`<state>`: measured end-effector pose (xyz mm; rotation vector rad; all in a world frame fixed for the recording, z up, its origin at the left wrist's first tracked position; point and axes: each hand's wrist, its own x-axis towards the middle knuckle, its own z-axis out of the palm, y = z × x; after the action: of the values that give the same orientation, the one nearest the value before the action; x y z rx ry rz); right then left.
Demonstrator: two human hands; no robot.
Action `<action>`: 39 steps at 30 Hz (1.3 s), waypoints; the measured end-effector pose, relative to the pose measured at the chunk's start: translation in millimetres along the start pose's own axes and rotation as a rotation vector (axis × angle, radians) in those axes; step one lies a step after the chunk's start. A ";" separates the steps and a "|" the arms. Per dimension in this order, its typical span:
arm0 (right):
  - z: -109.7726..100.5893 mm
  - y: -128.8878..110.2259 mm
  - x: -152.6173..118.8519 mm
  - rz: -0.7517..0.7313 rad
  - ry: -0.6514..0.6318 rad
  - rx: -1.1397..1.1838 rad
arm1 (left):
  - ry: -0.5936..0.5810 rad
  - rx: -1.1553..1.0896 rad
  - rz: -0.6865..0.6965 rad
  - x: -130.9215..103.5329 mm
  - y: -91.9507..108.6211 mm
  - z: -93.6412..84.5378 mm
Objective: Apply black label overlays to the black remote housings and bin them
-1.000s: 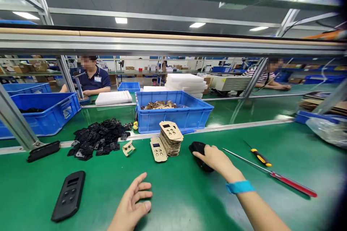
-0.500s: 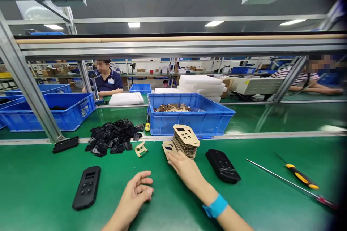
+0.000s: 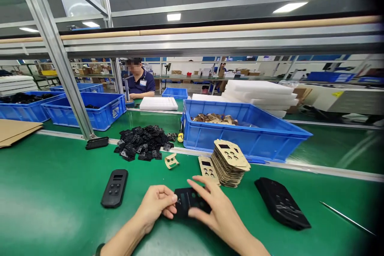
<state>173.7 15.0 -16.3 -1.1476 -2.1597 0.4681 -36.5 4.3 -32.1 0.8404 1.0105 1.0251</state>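
A thin black panel (image 3: 181, 205) with a window and round holes lies between my hands, just above or on the green bench. My left hand (image 3: 156, 206) pinches its left end between thumb and fingers. At the right end, my right hand (image 3: 217, 212) spans the panel, thumb at the near side and fingers at the far side, hiding part of it. Beyond them stands a stack of tan-faced panels (image 3: 231, 164) with similar cutouts. One loose tan-faced panel (image 3: 207, 168) leans or lies against the stack's left side.
Black handset-like housings lie at left (image 3: 114, 189) and right (image 3: 282, 204). A curled tan piece (image 3: 171, 161) sits near a heap of small black plates (image 3: 144, 143). Behind is a blue bin (image 3: 228, 144) of brownish pieces. A metal rod (image 3: 345, 217) lies far right; a co-worker (image 3: 139, 80) sits across.
My right hand has left the stack and come toward me; the black panel is now between both hands. My left hand has moved right and closed on it. The view has turned left.
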 end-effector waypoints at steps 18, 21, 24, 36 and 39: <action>-21.4 2.7 9.7 0.312 0.777 1.147 | 0.134 0.443 0.402 27.4 41.7 -0.4; -16.2 3.8 8.7 0.376 0.711 1.171 | 0.168 0.697 0.520 43.8 56.8 0.4; -7.4 6.4 5.8 0.401 0.650 1.171 | 0.124 0.949 0.534 42.3 60.7 -1.5; 10.6 -4.5 4.8 0.470 0.518 1.274 | 0.616 1.522 0.087 -50.3 58.9 -95.2; 15.2 -5.9 0.4 0.495 0.445 1.304 | 0.624 1.351 0.341 -44.9 48.3 -82.7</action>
<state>159.6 11.9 -23.9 -0.8175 -0.7840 1.3886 -136.1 -15.7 -2.6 1.8819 2.2243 0.7979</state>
